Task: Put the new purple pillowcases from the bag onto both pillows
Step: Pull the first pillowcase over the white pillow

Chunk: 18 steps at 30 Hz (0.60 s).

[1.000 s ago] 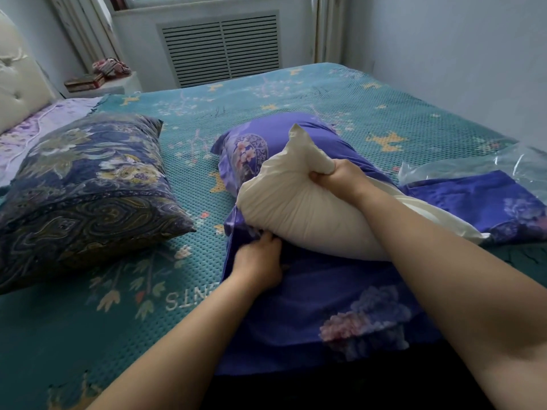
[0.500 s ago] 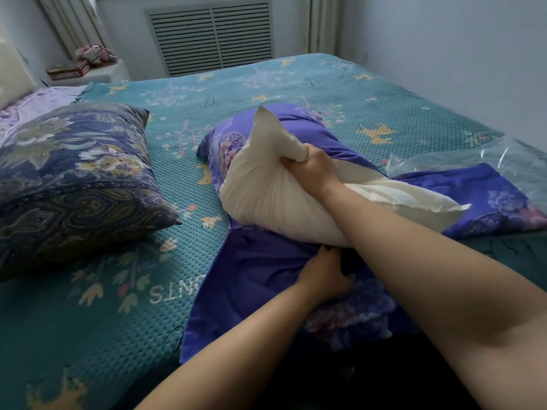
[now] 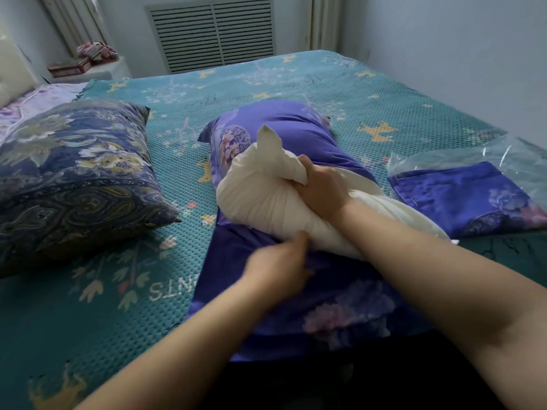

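Landmark taken: the bare cream-white fabric pillow (image 3: 266, 208), lying bunched across the middle of the teal waffle-textured bedspread (image 3: 88, 306).

The cream pillow is gripped by the right hand (image 3: 321, 189), fingers clenched round a gathered corner of its fabric; a pointed fold is pushed up just above the hand.

Directly beneath the cream pillow, and extending toward the camera, a flat purple pillowcase with a pink floral print (image 3: 325, 306) is spread on the bedspread. The left hand (image 3: 278, 266) is seen at the pillow's lower edge, on this pillowcase. The hand is motion-blurred; the fingers appear curled toward the cloth, but whether cloth is actually pinched cannot be told.

Behind the cream pillow, touching it, a pillow already dressed in a purple floral case (image 3: 275, 128) is lying.

To the right of the cream pillow, a folded blue-purple floral fabric piece (image 3: 461, 196) is lying partly under a crumpled clear plastic bag (image 3: 479, 156).

Well to the left of the cream pillow, a dark blue paisley-and-flower patterned pillow (image 3: 77, 179) is resting on the bedspread.

Far behind the cream pillow, a white slatted vent panel (image 3: 213, 34) is set in the wall; left of it, a small ledge with stacked items (image 3: 80, 63), too small to identify.
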Motion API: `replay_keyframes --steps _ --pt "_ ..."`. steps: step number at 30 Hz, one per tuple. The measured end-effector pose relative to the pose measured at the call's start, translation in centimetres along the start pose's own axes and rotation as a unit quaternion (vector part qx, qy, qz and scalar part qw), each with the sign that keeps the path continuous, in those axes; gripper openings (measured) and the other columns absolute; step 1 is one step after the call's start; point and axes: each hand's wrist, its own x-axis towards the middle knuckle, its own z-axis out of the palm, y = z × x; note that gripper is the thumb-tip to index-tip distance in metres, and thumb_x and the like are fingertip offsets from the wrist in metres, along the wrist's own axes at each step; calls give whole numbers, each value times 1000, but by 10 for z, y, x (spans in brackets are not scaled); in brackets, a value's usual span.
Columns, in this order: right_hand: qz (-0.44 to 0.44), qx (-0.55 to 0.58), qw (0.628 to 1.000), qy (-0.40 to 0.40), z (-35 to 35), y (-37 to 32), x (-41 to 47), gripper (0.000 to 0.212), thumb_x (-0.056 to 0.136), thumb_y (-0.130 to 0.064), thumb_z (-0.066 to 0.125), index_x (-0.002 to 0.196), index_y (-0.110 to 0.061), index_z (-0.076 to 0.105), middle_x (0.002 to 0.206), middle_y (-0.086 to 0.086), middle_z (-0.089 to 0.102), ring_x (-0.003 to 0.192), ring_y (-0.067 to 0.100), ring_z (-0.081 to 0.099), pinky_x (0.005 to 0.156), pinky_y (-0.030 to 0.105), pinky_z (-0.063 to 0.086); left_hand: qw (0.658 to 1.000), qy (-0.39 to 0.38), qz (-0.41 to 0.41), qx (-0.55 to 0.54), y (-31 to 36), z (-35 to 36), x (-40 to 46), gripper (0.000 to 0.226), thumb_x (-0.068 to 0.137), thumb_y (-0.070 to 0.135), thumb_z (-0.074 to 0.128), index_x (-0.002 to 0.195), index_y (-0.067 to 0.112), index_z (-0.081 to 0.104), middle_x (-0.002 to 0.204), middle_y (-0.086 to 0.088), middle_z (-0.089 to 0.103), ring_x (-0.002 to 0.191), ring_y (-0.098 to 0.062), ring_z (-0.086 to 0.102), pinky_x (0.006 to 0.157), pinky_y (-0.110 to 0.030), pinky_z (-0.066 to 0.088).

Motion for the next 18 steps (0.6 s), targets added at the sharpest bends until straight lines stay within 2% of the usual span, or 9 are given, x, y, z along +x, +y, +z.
replay_keyframes --steps 2,4,6,8,10,12,14,16,18 --pt "17 -9 1000 -2 3 8 -6 33 92 -36 55 111 -9 55 91 18 70 81 44 63 63 42 41 994 41 -36 93 -47 -13 -3 29 84 37 57 107 22 48 113 -2 62 105 -31 58 69 -37 46" --pt "38 -17 999 -17 5 9 -9 34 93 -41 50 115 -16 54 97 15 70 86 41 64 69 42 43 982 123 -5 145 -78 -20 -6 21 75 28 53 93 17 57 102 -6 61 95 -34 58 64 -39 50" --pt "35 -49 997 -51 8 5 -8 34 94 -43 44 122 -24 51 102 11 70 90 37 65 75 41 45 968 203 43 143 -83 -22 0 24 65 29 45 77 12 58 95 -11 57 84 -35 57 56 -39 52" --pt "19 -80 992 -93 10 -1 -11 35 95 -41 42 127 -28 49 106 9 70 93 37 65 77 40 45 956 271 59 100 -69 -28 15 21 63 26 47 74 11 58 110 -10 51 95 -37 55 56 -40 50" --pt "-15 -87 989 -117 11 -3 -19 36 94 -41 42 126 -27 51 110 5 69 96 35 64 77 38 43 946 317 56 31 -59 -28 30 16 65 16 54 80 13 58 127 -9 43 111 -41 51 58 -43 51" --pt "-44 -85 983 -154 8 -4 -26 36 92 -41 39 123 -28 52 114 1 68 104 28 63 85 39 37 941 335 34 -37 -58 -22 38 34 68 9 58 99 23 54 140 -4 33 121 -37 48 60 -46 53" --pt "-35 -74 972 -221 2 -8 -26 32 91 -37 40 120 -30 51 117 -3 66 112 23 59 95 41 29 936 330 27 -117 -54 -20 39 58 72 5 58 120 34 45 146 2 30 126 -28 46 70 -44 53" --pt "-27 -85 954 -287 -3 -13 -25 28 90 -33 41 115 -30 54 118 -4 64 116 22 55 100 43 23 936 310 40 -160 -53 -19 39 71 74 4 58 134 37 43 139 -1 49 118 -25 53 76 -37 50" --pt "-36 -117 932 -341 -7 -19 -25 21 89 -32 45 105 -29 58 117 -4 63 118 21 53 105 44 19 948 276 41 -156 -55 -24 41 61 74 13 54 131 34 53 112 -8 68 97 -31 63 72 -35 49"
